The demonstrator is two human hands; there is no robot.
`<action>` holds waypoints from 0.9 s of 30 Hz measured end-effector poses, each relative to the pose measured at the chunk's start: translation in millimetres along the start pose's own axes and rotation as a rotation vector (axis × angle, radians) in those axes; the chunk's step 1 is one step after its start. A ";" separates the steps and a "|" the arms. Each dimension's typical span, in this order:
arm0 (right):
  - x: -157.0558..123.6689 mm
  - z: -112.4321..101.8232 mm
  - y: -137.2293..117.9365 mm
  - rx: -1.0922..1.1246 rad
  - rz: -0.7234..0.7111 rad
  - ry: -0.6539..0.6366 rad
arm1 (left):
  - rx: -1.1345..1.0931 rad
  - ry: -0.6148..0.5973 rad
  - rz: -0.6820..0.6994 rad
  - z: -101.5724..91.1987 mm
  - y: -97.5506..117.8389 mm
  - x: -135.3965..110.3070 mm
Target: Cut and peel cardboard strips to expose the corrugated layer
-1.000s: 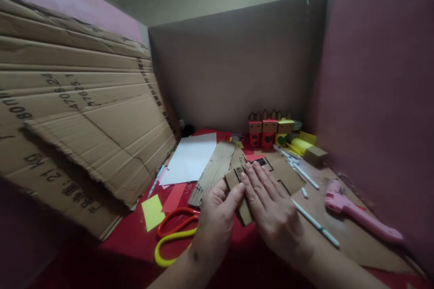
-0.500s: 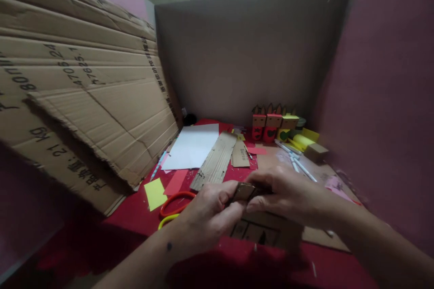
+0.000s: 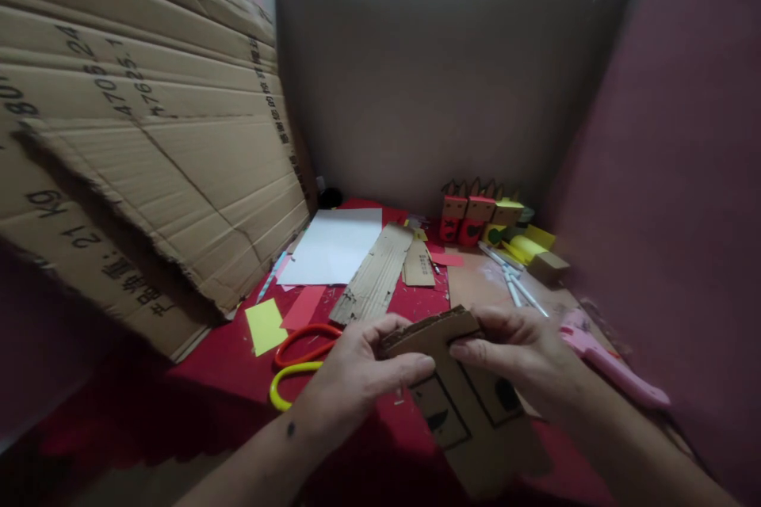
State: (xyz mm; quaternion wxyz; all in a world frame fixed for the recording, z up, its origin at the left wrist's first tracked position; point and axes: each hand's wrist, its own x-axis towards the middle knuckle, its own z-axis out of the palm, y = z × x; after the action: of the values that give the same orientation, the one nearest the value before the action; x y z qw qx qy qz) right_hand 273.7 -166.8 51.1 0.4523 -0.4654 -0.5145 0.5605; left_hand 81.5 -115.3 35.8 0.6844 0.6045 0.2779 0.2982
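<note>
Between my two hands is a piece of brown cardboard [image 3: 469,388] with black-outlined boxes drawn on it and dark shapes inside them. My left hand [image 3: 374,368] pinches its upper left edge, thumb on the near face. On the upper right corner my right hand [image 3: 517,352] has its thumb in front and fingers behind. The sheet is tilted, its lower part hanging over the red table cover [image 3: 369,444]. Beside my left wrist lie scissors with red and yellow handles [image 3: 297,364]; their blades are hidden behind my arm.
White paper [image 3: 338,245] and a cardboard strip [image 3: 374,273] lie beyond my hands. At the back right stand several small box figures [image 3: 476,214]. White sticks [image 3: 514,281] and a pink glue gun [image 3: 612,356] lie to the right. Large cardboard sheets [image 3: 196,158] lean at left.
My hands have moved apart along the cardboard's upper edge, and the sheet has turned so its drawn face shows more. The view has shifted slightly, bringing the pink glue gun into fuller sight.
</note>
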 end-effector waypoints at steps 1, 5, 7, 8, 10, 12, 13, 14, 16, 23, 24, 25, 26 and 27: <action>-0.5 0.0 2.4 0.029 0.001 -0.007 | 0.004 0.013 0.010 1.5 -4.0 0.2; -3.0 0.0 4.8 0.122 0.030 -0.058 | -0.043 0.010 0.056 8.9 -10.1 -0.7; -3.8 -0.6 2.7 0.116 0.043 -0.066 | -0.053 -0.012 0.058 11.9 -9.7 -1.4; -4.0 -0.9 1.3 0.100 0.061 -0.073 | -0.038 -0.013 0.058 13.2 -9.5 -1.7; -3.9 -1.5 -1.4 0.045 0.109 -0.116 | 0.027 0.001 0.070 15.3 -9.7 -2.3; -3.1 -2.0 -2.6 0.002 0.141 -0.179 | 0.114 0.016 0.103 17.1 -10.7 -2.6; -2.5 -2.3 -2.5 -0.014 0.144 -0.201 | 0.158 0.023 0.122 17.6 -11.3 -2.4; -1.6 -2.6 -2.0 -0.021 0.141 -0.214 | 0.196 0.026 0.136 17.9 -12.0 -2.1; 0.8 -3.2 0.0 -0.012 0.138 -0.222 | 0.243 0.028 0.149 17.5 -13.6 -0.7; 9.4 -2.4 4.8 0.072 0.224 -0.250 | 0.265 0.033 0.160 12.5 -19.3 2.2; 10.0 -2.1 4.7 0.077 0.229 -0.253 | 0.264 0.042 0.161 12.5 -19.5 1.7; 10.4 -2.0 4.6 0.078 0.228 -0.257 | 0.261 0.047 0.162 12.5 -19.6 1.2; 10.7 -2.0 4.5 0.074 0.221 -0.259 | 0.257 0.051 0.164 12.7 -19.5 0.7; 11.0 -2.1 4.5 0.067 0.211 -0.257 | 0.256 0.055 0.165 12.7 -19.4 0.2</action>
State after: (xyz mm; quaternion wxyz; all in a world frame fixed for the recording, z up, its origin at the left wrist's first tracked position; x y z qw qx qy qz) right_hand 274.0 -155.9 46.0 0.3366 -0.4258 -0.4975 0.6767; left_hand 92.5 -125.3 18.0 0.5671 0.6993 0.2814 0.3320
